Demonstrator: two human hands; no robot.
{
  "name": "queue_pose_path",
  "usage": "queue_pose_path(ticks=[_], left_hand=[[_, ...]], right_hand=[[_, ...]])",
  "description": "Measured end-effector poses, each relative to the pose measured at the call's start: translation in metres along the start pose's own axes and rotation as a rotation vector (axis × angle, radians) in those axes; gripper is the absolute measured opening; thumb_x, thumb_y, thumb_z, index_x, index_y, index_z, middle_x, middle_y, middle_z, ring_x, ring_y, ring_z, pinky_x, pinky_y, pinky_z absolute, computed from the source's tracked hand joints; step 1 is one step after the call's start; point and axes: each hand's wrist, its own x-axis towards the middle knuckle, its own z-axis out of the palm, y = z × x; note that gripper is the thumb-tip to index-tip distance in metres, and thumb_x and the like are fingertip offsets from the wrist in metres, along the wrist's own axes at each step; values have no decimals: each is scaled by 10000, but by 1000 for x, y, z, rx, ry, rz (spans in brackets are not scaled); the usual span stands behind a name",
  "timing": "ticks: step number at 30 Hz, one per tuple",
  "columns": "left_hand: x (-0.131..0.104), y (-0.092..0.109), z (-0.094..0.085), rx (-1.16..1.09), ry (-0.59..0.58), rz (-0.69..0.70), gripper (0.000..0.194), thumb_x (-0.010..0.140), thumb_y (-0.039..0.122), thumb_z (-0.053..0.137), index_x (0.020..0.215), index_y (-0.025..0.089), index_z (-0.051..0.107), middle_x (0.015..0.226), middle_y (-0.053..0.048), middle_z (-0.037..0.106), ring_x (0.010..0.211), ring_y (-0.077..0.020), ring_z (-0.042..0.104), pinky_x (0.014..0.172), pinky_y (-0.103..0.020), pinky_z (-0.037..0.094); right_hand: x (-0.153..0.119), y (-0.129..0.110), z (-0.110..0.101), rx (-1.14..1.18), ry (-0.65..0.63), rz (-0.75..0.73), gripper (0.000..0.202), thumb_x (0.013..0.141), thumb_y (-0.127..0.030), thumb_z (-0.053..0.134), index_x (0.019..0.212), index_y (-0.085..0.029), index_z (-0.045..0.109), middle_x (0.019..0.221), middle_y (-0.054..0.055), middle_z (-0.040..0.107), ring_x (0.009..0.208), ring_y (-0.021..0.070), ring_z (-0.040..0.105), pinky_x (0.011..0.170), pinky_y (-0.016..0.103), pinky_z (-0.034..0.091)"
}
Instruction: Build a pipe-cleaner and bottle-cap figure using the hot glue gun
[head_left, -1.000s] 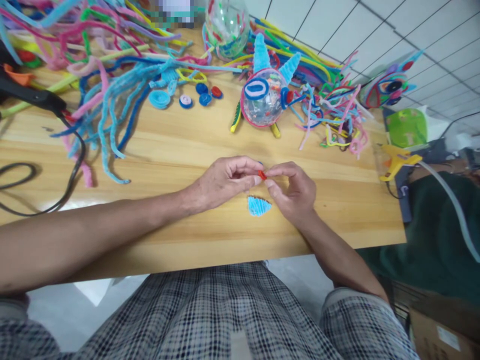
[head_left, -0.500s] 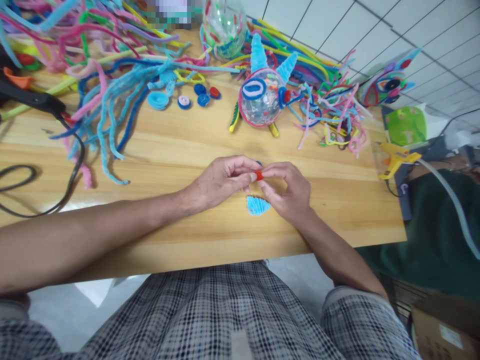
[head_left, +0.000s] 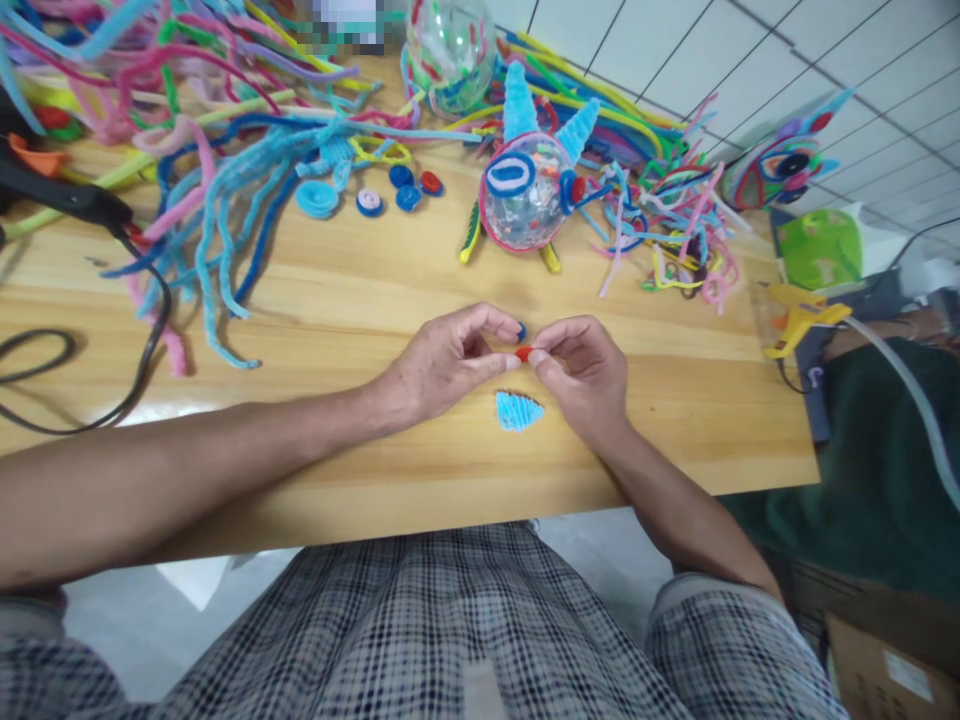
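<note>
Over the middle of the table, both of my hands meet at a small red pipe cleaner coil (head_left: 524,354). My right hand (head_left: 589,375) pinches it between thumb and index finger. My left hand (head_left: 450,362) has its thumb tip against the coil's left side, its index finger raised apart; any finger beneath is hidden. A small dark blue coil (head_left: 522,331) shows just by the left index fingertip. Below the hands, a light blue fan-shaped pipe cleaner piece (head_left: 517,411) with a dark upper edge lies flat on the wooden table (head_left: 420,460).
Behind my hands stands a clear ball figure (head_left: 525,205) with light blue ears and yellow feet. Small coils (head_left: 406,198) and loose pipe cleaners (head_left: 225,220) lie left. A yellow glue gun (head_left: 802,318) is at the right edge, near another person's arm (head_left: 911,330).
My left index finger has lifted away from the red coil, showing more of the dark blue coil. The right fingers have shifted slightly and still pinch the red coil.
</note>
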Motion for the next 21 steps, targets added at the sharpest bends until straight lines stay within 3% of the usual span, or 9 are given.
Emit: queue_pose_path(ticks=[7,14,21], left_hand=[[2,0,-2,-89,-40,-17,335,865,311,818,1137,166,686,913,-21,760,778,-118,690,719,-236,549],[5,1,-6,-139,-74,-51,430,861,387,865,1194,177,692,955,-34,788,851,-145,740,782,-257,591],[7,3,-10,-218,-144,-110,504,844,405,888,1261,191,701,1004,-48,811,756,-117,703,614,-201,514]], right_hand=[[-1,2,2,91,-37,75,198,904,-345,806,1001,-257,657,875,-30,724,779,125,682,753,290,598],[5,4,-3,186,-102,136,338,884,-518,855,1030,-274,671,879,-34,735,779,125,700,734,280,609],[11,13,-3,399,-230,228,389,844,-539,895,974,-263,654,792,-69,700,615,88,624,625,242,567]])
